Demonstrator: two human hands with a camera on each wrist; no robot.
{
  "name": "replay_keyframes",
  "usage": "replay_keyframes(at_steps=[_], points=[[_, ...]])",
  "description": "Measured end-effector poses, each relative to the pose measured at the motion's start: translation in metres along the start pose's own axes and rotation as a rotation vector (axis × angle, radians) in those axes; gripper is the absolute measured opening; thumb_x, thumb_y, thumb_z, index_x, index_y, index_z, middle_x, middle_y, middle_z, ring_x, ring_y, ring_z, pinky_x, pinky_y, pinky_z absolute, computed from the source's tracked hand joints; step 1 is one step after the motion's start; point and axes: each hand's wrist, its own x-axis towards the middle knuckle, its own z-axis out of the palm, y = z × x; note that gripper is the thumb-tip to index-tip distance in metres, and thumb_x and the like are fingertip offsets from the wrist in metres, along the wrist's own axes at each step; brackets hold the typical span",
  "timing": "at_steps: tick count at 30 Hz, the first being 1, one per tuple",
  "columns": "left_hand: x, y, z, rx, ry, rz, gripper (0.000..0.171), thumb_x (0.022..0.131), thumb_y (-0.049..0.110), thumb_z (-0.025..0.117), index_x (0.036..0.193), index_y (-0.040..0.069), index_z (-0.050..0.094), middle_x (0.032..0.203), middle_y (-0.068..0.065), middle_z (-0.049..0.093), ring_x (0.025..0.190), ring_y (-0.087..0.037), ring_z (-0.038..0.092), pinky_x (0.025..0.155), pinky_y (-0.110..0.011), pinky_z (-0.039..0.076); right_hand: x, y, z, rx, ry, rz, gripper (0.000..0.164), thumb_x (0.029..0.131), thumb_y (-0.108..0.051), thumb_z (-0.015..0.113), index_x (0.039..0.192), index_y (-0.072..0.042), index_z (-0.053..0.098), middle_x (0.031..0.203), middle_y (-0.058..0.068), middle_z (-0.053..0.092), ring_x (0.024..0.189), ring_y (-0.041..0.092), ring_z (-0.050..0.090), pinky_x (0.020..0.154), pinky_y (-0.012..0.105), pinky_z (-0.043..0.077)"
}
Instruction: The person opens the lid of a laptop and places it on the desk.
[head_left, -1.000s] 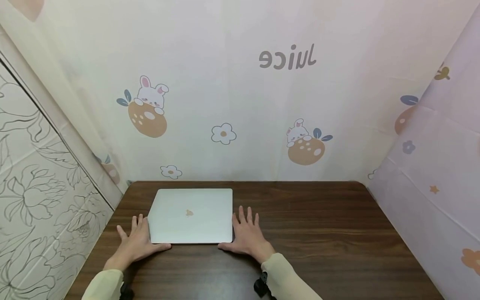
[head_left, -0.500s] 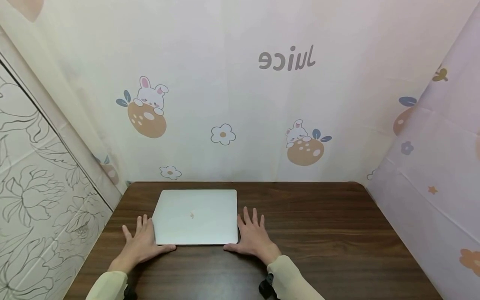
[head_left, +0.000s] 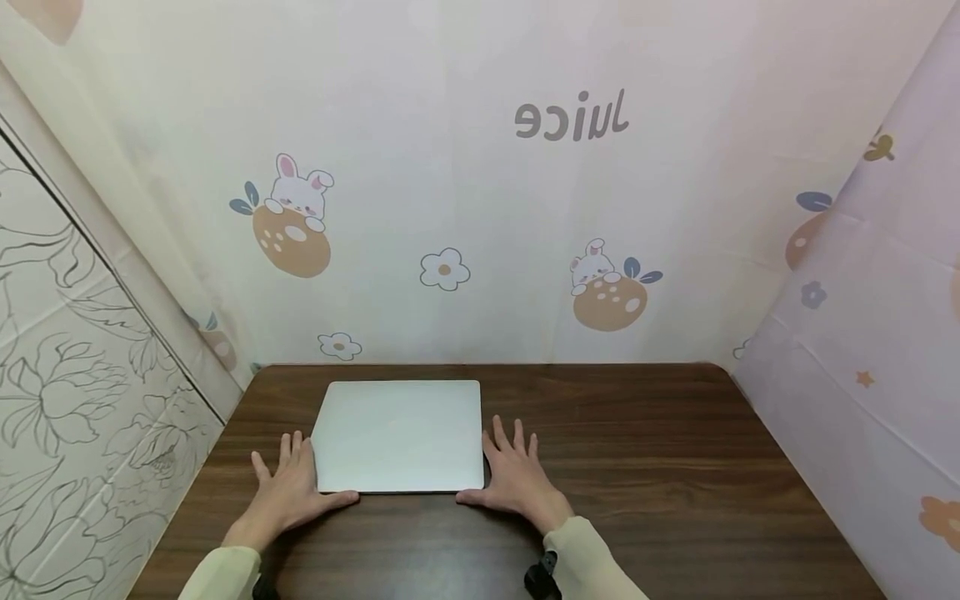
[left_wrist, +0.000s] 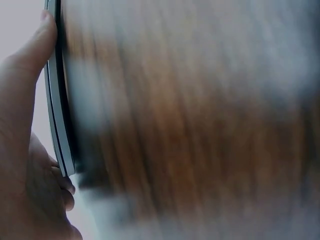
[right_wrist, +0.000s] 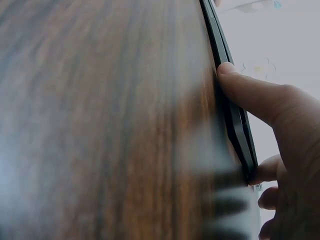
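A closed silver laptop (head_left: 397,437) lies flat on the dark wood table, left of its middle. My left hand (head_left: 288,492) is spread at its front left corner, thumb along the front edge and fingers by the left side. Mirroring it, my right hand (head_left: 517,479) frames the front right corner, fingers straight and fanned. In the left wrist view the left thumb (left_wrist: 42,42) rests against the laptop's thin edge (left_wrist: 59,120). The right wrist view has the right thumb (right_wrist: 250,87) pressing the dark front edge, with the index fingertip at the corner.
The brown wood-grain table (head_left: 637,467) extends to the right of the laptop and in front of it. Behind it hangs a pale curtain (head_left: 450,167) with rabbits and flowers. More printed cloth (head_left: 885,333) borders the right side, and a flower-patterned panel (head_left: 67,400) the left.
The laptop has slid to the right and slightly nearer to me across the table. Both hands have moved with it, keeping their places at its front corners.
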Motion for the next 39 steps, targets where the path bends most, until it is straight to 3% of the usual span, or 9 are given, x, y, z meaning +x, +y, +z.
replay_keyframes(at_steps=[14, 23, 33, 39], points=[[-0.002, 0.006, 0.005, 0.034, 0.002, 0.023, 0.147, 0.070, 0.096, 0.057, 0.154, -0.019, 0.022, 0.162, -0.042, 0.015, 0.152, -0.058, 0.009, 0.107, -0.085, -0.011, -0.009, 0.012, -0.002, 0.008, 0.011, 0.000, 0.116, 0.077, -0.082, 0.067, 0.161, -0.009, 0.036, 0.171, 0.024, 0.013, 0.154, 0.057, 0.005, 0.118, 0.078, 0.009], [0.000, 0.000, -0.002, 0.060, 0.041, 0.071, 0.142, 0.065, 0.093, 0.065, 0.154, -0.013, 0.032, 0.163, -0.036, 0.024, 0.153, -0.055, 0.016, 0.109, -0.085, -0.002, -0.010, 0.010, -0.001, 0.015, 0.005, 0.026, 0.120, 0.075, -0.084, 0.067, 0.162, -0.008, 0.032, 0.169, 0.029, 0.011, 0.155, 0.056, 0.002, 0.116, 0.080, 0.006], [0.009, -0.005, -0.007, 0.021, -0.036, 0.062, 0.151, 0.059, 0.092, 0.070, 0.155, -0.015, 0.026, 0.163, -0.039, 0.016, 0.153, -0.057, 0.008, 0.109, -0.084, -0.005, -0.005, 0.005, 0.004, -0.018, 0.017, 0.041, 0.128, 0.072, -0.088, 0.066, 0.164, -0.008, 0.027, 0.170, 0.028, 0.009, 0.156, 0.055, 0.000, 0.117, 0.079, 0.004], [0.010, -0.004, -0.007, 0.014, -0.038, 0.083, 0.150, 0.060, 0.092, 0.070, 0.156, -0.014, 0.025, 0.164, -0.038, 0.016, 0.154, -0.055, 0.007, 0.112, -0.082, -0.006, -0.003, 0.005, 0.003, -0.025, 0.010, 0.035, 0.127, 0.073, -0.086, 0.067, 0.163, -0.005, 0.028, 0.170, 0.028, 0.008, 0.156, 0.054, -0.002, 0.117, 0.079, 0.004]])
